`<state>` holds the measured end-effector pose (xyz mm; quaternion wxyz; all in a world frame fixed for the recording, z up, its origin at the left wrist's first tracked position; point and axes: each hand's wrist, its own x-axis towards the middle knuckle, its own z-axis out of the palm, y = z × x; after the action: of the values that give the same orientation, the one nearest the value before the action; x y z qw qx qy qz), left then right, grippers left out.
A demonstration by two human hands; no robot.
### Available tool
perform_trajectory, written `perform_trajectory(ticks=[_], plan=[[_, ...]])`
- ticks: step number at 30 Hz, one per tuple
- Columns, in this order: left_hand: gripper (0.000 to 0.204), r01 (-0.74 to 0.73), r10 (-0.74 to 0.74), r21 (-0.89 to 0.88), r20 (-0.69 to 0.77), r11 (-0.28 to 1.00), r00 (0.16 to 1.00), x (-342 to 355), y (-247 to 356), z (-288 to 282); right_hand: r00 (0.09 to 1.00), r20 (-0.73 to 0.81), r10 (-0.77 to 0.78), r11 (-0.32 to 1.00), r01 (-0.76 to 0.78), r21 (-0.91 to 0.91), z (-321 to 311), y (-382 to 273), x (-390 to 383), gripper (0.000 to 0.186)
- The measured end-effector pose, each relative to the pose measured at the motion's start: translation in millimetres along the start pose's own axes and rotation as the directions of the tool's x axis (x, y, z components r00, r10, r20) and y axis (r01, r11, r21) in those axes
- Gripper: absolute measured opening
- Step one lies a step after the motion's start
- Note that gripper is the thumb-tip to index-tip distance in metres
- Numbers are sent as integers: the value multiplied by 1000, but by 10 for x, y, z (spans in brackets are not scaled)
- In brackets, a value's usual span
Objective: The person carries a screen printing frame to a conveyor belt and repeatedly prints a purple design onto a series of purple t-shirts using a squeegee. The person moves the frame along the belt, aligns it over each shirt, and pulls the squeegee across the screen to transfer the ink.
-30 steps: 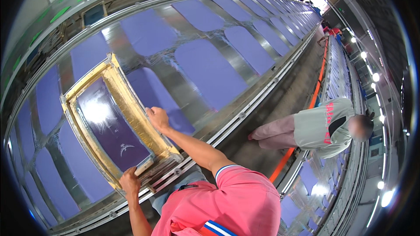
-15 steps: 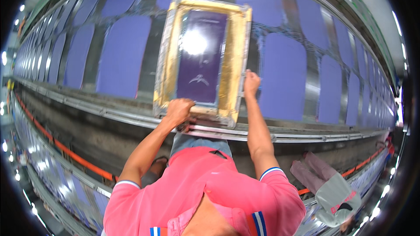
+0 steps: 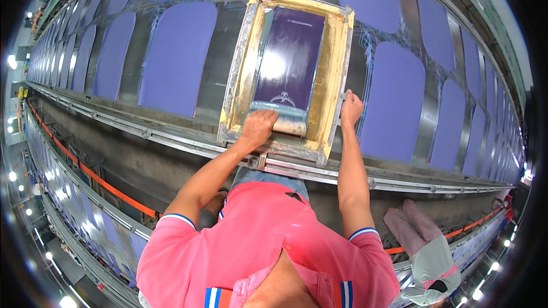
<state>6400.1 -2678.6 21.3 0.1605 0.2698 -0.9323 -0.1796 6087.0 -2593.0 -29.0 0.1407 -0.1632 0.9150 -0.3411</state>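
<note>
A printing screen in a rectangular frame (image 3: pixel 234 68), its rim edged with yellow tape, lies on the long table in front of me. Dark purple ink (image 3: pixel 291 51) with a pale printed design coats its mesh and reflects a bright light. Inside the near end of the frame, my left hand (image 3: pixel 260 128) is closed around the left part of a squeegee (image 3: pixel 291 125), which lies crosswise over the mesh with a bluish blade. My right hand (image 3: pixel 352 108) grips the frame's right side rail, fingers closed; the grip is partly hidden.
Blue-violet flat panels (image 3: pixel 178 60) lie in two rows along the metal table (image 3: pixel 214 94). A metal rail (image 3: pixel 171 140) runs along its near edge. Behind me stands another long table with an orange strip (image 3: pixel 105 185). A person (image 3: pixel 428 256) is at the lower right.
My left hand has moved from the frame's near rim to inside it, and the squeegee now shows plainly. My right hand stays on the side rail. The whole view has shifted slightly.
</note>
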Motion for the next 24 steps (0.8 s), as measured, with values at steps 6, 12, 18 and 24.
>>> perform_trajectory(ticks=[6, 12, 18, 24], plan=[[8, 12, -11, 30, -48, 999, 999, 1641, -831, 204, 929, -211, -303, 953, 294, -75, 3, -426, 72, 40], [10, 51, -65, 98, 154, 994, 986, 3246, -1404, 122, 705, -26, -708, 706, 709, -6, 285, -1627, 993, 36], [26, 102, -121, 72, 338, 992, 933, 4089, -1544, -76, 526, 611, -591, 578, 805, -133, 658, -2839, 1918, 44], [28, 70, -104, 120, 310, 990, 945, 3931, -1659, 41, 541, 702, -463, 489, 817, -307, 1123, -2685, 1975, 31]])
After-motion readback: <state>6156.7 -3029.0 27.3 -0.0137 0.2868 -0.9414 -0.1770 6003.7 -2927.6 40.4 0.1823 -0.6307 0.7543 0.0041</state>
